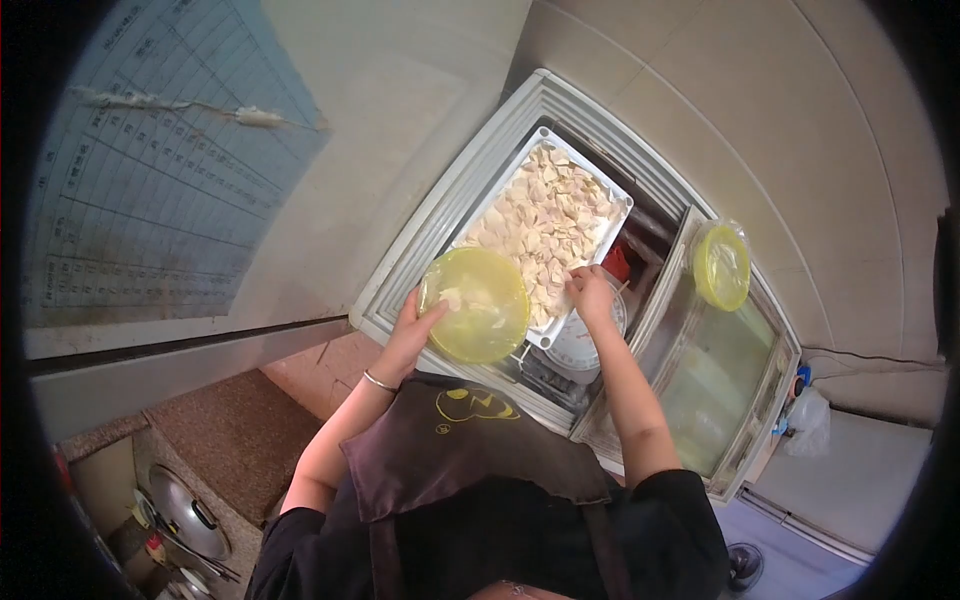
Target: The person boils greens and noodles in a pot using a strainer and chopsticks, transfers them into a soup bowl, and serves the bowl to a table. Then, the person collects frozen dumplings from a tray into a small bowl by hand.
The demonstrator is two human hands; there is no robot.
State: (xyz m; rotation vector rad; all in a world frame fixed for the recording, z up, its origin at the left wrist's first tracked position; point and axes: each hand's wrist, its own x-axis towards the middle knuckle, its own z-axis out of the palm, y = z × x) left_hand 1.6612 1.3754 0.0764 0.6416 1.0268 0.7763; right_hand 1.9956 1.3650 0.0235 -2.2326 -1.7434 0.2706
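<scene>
My left hand [408, 335] grips the rim of a yellow-green plastic bowl [485, 320], its thumb over the inside. Clear film lines the bowl, and a few pale pieces [452, 298] lie in it near the thumb. Beside the bowl, a white tray [618, 222] holds many pale, folded wontons [548, 205] in an open chest freezer. The fingertips of my right hand [590, 290] are pinched together at the tray's right edge, among the wontons. My palm partly hides what they pinch. Under my right forearm is a round dial scale [575, 345], partly covered.
A second yellow-green bowl [721, 266] with plastic film stands on the freezer's glass lid [705, 400] at right. A red item [616, 262] lies inside the freezer. A printed chart [150, 170] hangs at left. A wok lid [188, 510] and dishes sit at lower left.
</scene>
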